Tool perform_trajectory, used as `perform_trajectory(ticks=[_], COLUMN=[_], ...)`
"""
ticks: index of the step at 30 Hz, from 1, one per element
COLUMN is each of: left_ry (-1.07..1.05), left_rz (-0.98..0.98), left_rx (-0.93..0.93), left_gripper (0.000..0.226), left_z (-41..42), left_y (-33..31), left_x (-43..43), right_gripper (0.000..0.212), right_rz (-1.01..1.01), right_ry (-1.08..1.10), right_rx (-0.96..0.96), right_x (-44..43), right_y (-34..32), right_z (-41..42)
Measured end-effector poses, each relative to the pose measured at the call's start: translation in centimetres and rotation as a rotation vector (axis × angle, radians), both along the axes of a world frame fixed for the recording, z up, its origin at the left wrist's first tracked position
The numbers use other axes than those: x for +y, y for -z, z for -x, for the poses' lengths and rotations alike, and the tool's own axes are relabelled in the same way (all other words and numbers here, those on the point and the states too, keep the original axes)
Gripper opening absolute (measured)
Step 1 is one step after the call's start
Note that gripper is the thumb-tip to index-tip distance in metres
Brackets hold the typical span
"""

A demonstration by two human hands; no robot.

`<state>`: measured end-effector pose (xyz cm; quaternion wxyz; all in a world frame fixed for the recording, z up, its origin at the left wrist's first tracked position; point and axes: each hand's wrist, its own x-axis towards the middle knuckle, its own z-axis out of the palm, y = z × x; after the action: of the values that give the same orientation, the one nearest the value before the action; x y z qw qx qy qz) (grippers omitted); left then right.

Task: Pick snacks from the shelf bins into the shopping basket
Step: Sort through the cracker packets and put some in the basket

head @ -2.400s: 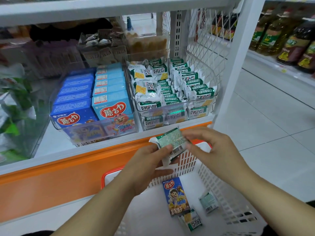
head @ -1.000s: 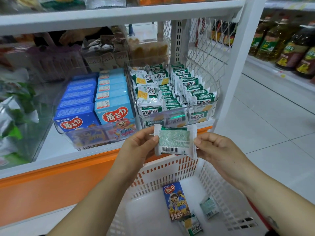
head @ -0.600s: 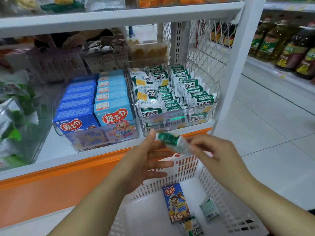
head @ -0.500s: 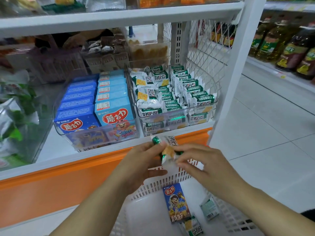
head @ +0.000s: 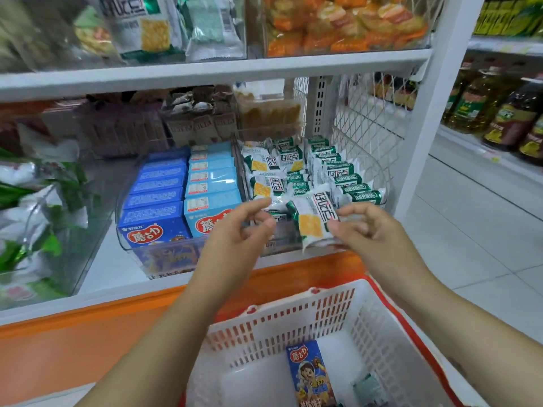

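My right hand (head: 364, 230) pinches a white-and-green cracker packet (head: 314, 218) by its right side, holding it face up in front of the clear bin of matching packets (head: 311, 174). My left hand (head: 238, 230) hovers just left of the packet with fingers loosely curled, holding nothing. Below, the white shopping basket (head: 293, 315) with a red rim holds a blue snack box (head: 313, 374) and a small green packet (head: 367, 389).
A clear bin of blue snack boxes (head: 176, 198) stands left of the cracker bin. Green bags (head: 32, 212) fill the far left. Above is a shelf with large cracker packs (head: 141, 24) and orange snacks (head: 343, 22). Oil bottles (head: 499, 110) line the right shelf.
The packet was held by both hands with its back showing, then turned over. Now only my right hand holds it, front side up, raised toward the bin; my left hand has let go.
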<state>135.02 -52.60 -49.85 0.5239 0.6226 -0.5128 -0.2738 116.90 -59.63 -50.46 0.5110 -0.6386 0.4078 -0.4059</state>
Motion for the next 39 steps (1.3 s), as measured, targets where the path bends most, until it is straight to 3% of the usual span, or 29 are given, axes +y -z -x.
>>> perform_trajectory(ticks=[2,6,11,14,18,20,24,30,33,39], left_ry=[-0.099,-0.199,-0.153,-0.092,0.032,0.058,0.087,0.112,0.130,0.053], left_rz=[0.106,0.160,0.036,0.051,-0.044,-0.061,-0.075,-0.155,-0.187,-0.144], left_rx=[-0.033,-0.303,-0.601,-0.674,-0.719,-0.743,-0.759,-0.871,-0.877,-0.856], left_gripper=[0.023,0.027,0.029,0.035,0.044,0.047,0.051,0.060,0.058,0.055], left_z=[-2.0,-5.6,-8.0,-8.7,-9.3,-9.3,-9.1,-9.4,-9.5,-9.3], left_y=[-1.1,-2.2,-2.4,-2.6,-2.9,-3.0,-3.1,-3.1,-3.0,-3.1], left_x=[-1.2,-3.8,-6.7,-8.1,-9.8,-10.5,-11.5,-13.2,-13.6,-12.8], right_gripper=[0.014,0.017,0.022,0.022,0.032,0.032,0.055,0.055,0.048,0.028], right_rz=[0.033,0.080,0.153,0.213,0.322,0.431,0.562,0.926,0.946,0.958], right_ry=[0.025,0.061,0.123,0.066,0.048,0.001,-0.182,-0.108,-0.091,0.077], right_rx=[-0.001,0.060,0.177,0.356,0.435,0.632,1.096,1.453,1.408,0.913], right_x=[-2.4,-7.4,-13.8,-16.3,-18.7,-20.5,-22.8,-24.2,-24.3,-21.6], right_y=[-1.4,-3.4,-3.0,-2.8,-3.9,-4.0,-2.6,-1.5,-1.6,-4.2], right_z=[-1.9,-7.4,-14.1,-15.4,-12.9,-11.4,-11.1,-12.8,-12.7,-9.0])
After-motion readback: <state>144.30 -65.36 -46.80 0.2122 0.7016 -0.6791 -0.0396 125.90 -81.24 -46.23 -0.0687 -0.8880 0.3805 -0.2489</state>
